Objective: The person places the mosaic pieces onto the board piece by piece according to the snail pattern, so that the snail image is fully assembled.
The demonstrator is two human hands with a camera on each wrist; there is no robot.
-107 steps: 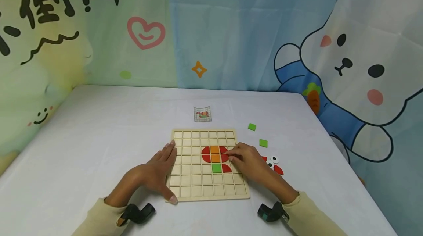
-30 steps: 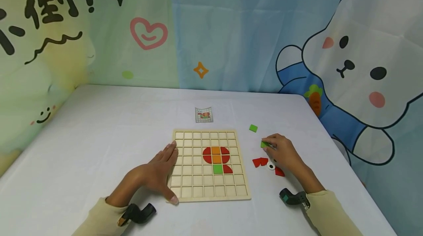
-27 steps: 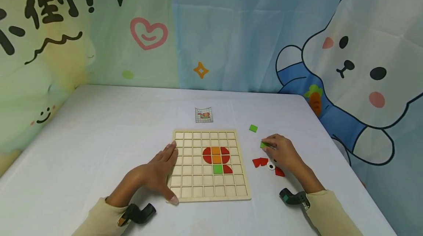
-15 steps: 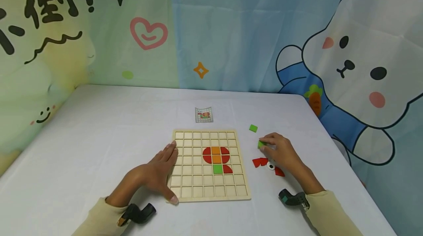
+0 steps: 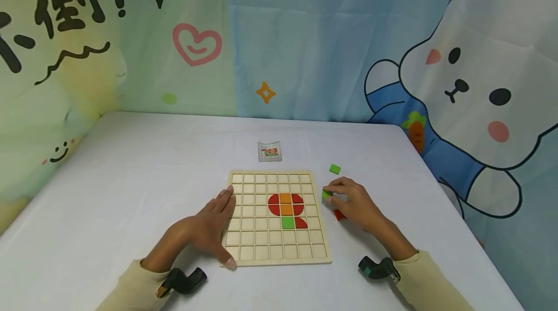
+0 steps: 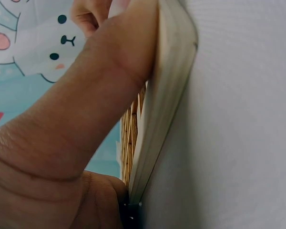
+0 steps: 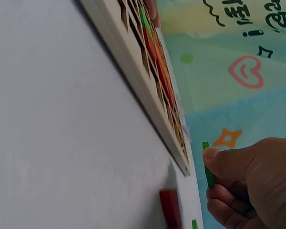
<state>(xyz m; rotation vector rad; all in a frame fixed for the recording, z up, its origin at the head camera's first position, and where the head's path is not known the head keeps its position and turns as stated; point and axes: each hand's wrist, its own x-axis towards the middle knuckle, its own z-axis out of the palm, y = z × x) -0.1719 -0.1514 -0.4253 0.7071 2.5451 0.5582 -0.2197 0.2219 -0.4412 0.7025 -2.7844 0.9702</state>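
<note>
My right hand [image 5: 355, 207] pinches a green square tile [image 5: 326, 194] between thumb and fingers, just off the right edge of the wooden grid board [image 5: 255, 238]. In the right wrist view the tile [image 7: 208, 164] stands on edge in the grip, raised off the table. My left hand [image 5: 202, 228] lies with fingers straight along the board's left edge, its thumb at the near left corner. On the board, red quarter-round tiles [image 5: 273, 204] flank two orange squares [image 5: 286, 204]. Below them sit a green square [image 5: 288, 223] and a red quarter-round [image 5: 301, 223].
Another green tile [image 5: 334, 169] lies right of the board's far corner. A red piece [image 5: 339, 215] shows beside my right hand, which hides the other loose pieces. Behind the board lies a small picture card [image 5: 270, 151] on the white table [image 5: 152, 156]. A printed curtain hangs behind.
My right hand has left the red tiles on the board, taken hold of a green tile at the right, and carried it left towards the board. The left hand has stayed put.
</note>
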